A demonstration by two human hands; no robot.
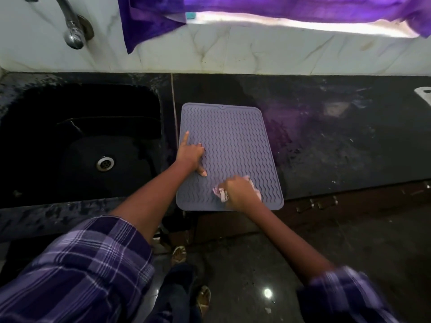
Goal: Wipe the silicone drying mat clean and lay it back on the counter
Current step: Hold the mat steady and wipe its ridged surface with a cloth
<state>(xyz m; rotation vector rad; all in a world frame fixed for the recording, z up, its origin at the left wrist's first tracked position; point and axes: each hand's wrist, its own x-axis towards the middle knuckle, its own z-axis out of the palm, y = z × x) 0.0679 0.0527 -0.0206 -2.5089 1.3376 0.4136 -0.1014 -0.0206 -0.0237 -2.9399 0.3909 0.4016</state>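
Note:
A grey silicone drying mat [235, 138] with wavy ridges lies flat on the dark counter [326, 141], just right of the sink. My left hand [190, 155] rests on the mat's left side, its index finger stretched out, thumb down on the mat and the other fingers curled under. My right hand [240, 191] is blurred near the mat's front edge and grips a small pale pink cloth [220, 193] pressed onto the mat.
A black sink [81, 145] with a metal drain lies to the left, a chrome tap [73, 29] above it. Purple fabric [149, 22] hangs over the marble wall. A white object [423, 94] shows at the counter's right edge. The mat's front edge overhangs the counter slightly.

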